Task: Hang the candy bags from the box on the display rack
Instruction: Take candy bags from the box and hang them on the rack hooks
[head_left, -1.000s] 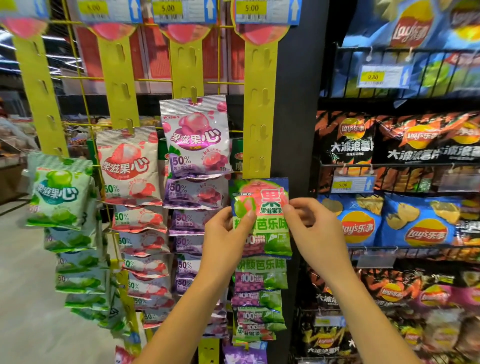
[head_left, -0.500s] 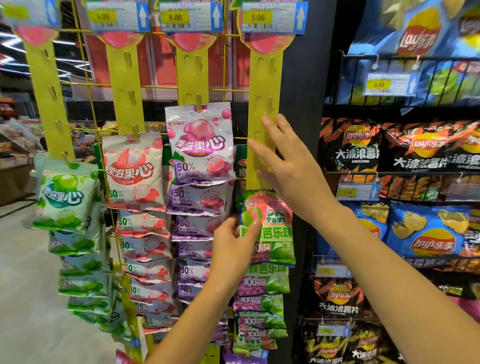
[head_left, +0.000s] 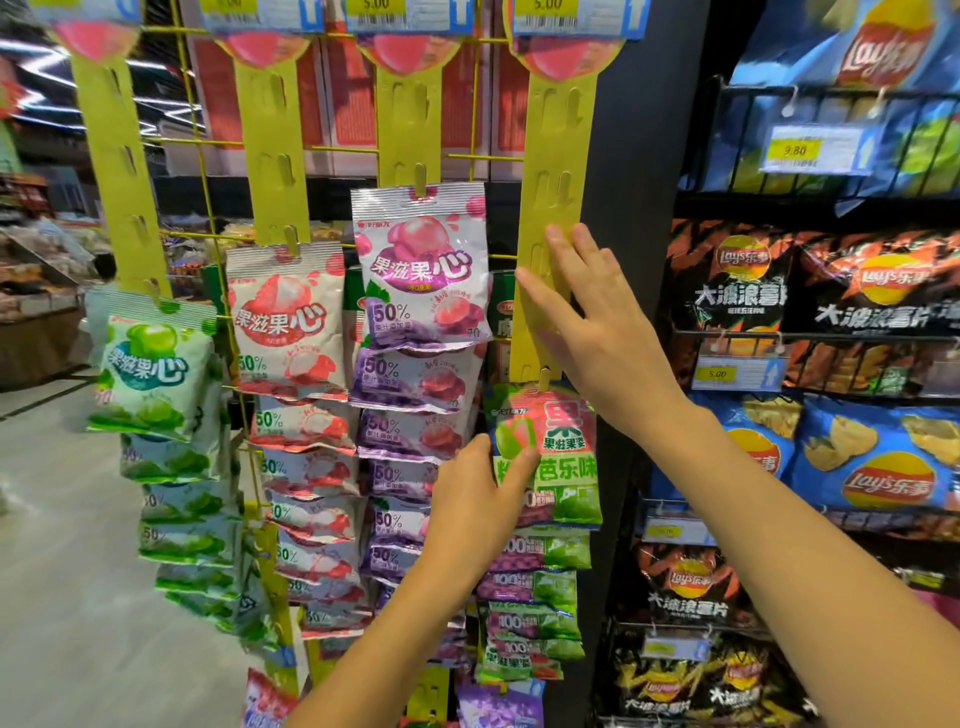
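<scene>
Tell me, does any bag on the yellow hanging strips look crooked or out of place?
Yes. The top green-and-white foil candy bag on the far-left yellow strip hangs tilted, unlike the upright purple-and-white foil bag further right.

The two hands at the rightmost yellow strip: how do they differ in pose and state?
The left hand grips the left edge of the green and pink candy bag, thumb on its front; the right hand holds nothing. The right hand's fingers lie straight on the yellow strip; the left hand's fingers are mostly hidden behind the bag. The left hand is lower than the right hand. Both reach to the same strip.
</scene>
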